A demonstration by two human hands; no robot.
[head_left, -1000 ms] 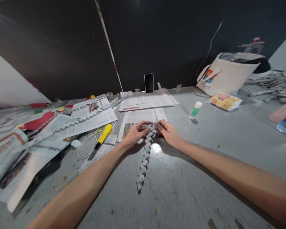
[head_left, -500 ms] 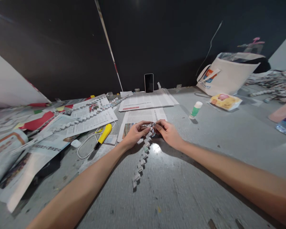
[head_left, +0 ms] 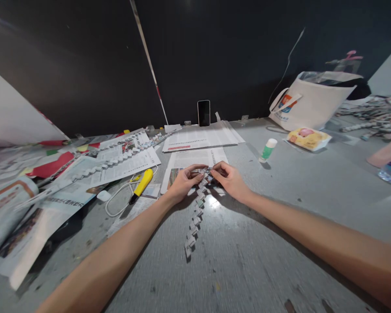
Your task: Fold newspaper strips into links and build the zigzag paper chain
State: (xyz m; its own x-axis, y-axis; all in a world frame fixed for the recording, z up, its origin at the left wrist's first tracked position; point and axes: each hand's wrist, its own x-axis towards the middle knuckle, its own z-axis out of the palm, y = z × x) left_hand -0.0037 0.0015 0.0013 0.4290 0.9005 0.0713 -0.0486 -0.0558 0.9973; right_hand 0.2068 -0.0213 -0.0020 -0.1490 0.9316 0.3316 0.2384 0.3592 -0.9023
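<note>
Just then: one folded-paper chain (head_left: 198, 211), top end pinched by both left hand (head_left: 183, 183) and right hand (head_left: 232, 183), loose tail (head_left: 189, 249) over the grey table (head_left: 247, 265); the tail had swung slightly rightward, which suggested the fingers were working only that top end

White glare marks the grey tabletop (head_left: 247, 252) while the view's edges look stretched

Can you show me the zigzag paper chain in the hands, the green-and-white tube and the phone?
Zigzag paper chain (head_left: 199, 211): head view, a folded link near its middle.
Green-and-white tube (head_left: 266, 152): head view, its green band.
Phone (head_left: 203, 113): head view, its dark screen.
</note>
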